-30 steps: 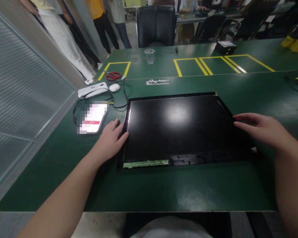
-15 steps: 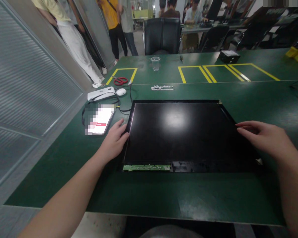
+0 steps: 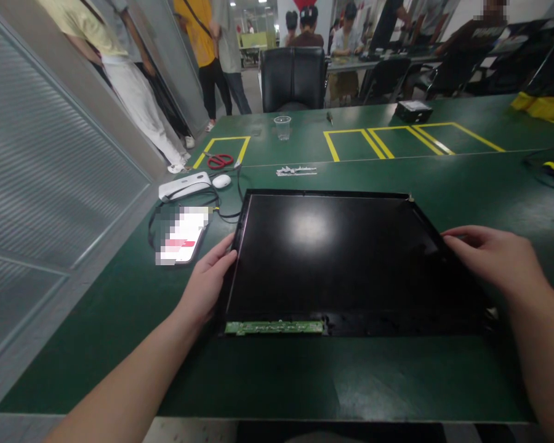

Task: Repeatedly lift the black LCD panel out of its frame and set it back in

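A flat black display panel point(image 3: 351, 258) with a glossy screen lies level in front of me, over the green table point(image 3: 268, 375). A narrow green circuit board point(image 3: 274, 327) runs along the left part of its near edge. My left hand point(image 3: 207, 277) grips the panel's left edge, thumb on the rim and fingers partly hidden beside or beneath it. On the opposite edge, my right hand point(image 3: 493, 252) is closed with its fingertips and thumb at the frame. Whether the panel touches the table, I cannot tell.
Left of the panel are a phone point(image 3: 184, 237), a white device point(image 3: 184, 186), a white mouse point(image 3: 221, 181), cables and red scissors point(image 3: 220, 161). Beyond it are white scraps point(image 3: 296, 171), a plastic cup point(image 3: 283, 128) and a black box point(image 3: 413, 111). Several people stand or sit farther back.
My left hand's fingers have closed from spread to gripping the panel's left edge. My right hand keeps its place at the right edge. The view has tilted up and turned slightly right.
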A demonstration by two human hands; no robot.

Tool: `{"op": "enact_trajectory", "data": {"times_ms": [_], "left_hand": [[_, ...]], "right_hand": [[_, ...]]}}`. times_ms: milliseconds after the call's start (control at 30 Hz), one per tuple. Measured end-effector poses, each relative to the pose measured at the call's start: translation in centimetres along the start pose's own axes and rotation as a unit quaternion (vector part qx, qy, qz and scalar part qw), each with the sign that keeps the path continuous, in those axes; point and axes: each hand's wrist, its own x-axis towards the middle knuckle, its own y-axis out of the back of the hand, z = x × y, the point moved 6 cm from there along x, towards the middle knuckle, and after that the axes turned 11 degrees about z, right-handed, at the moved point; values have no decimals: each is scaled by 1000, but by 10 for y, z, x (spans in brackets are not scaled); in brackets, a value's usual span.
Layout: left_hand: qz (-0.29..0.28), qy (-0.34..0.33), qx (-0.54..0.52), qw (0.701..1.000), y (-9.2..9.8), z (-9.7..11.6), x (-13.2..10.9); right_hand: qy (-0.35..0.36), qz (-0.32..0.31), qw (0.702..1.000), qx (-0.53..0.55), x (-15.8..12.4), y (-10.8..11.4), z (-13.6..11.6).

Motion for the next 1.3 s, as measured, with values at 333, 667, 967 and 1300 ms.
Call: {"op": "enact_trajectory", "data": {"times_ms": [333, 667, 967, 1300], "left_hand": [[56, 87, -33, 994, -3, -5, -5], [32, 91, -96, 991, -2, -14, 0], [-17, 56, -95, 994, 0, -14, 3], [-71, 13, -6, 997, -8, 5, -10]], "right_hand": [[-9, -15, 1000, 15, 0, -7, 3], [8, -15, 1000, 13, 0, -8, 2], [19, 2, 999, 29, -3, -11, -1], [43, -19, 998, 46, -3, -11, -5]]}}
